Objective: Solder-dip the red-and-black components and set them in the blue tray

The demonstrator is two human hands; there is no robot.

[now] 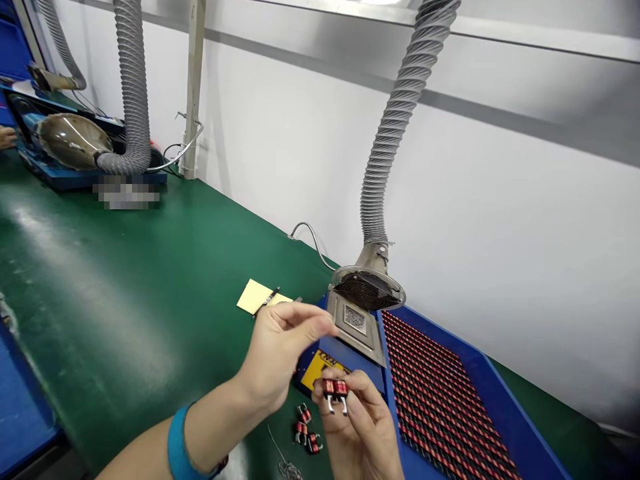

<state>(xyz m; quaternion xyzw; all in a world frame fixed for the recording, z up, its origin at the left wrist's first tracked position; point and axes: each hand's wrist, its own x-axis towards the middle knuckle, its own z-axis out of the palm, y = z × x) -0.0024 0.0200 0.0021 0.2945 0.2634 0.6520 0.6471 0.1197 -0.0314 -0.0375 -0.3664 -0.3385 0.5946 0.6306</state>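
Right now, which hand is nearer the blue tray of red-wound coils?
Right: the right hand holds two red-wound coils beside the rim of the blue tray. The left hand is farther away, raised over the green bench on the tray's far side from the rim.

Red-and-black striped wire coils (435, 400) lie in dense diagonal rows inside a blue rectangular metal tray (500, 400) at right; a teal rubber wristband (179, 443) shows near left, above a green smooth bench mat (100, 300).
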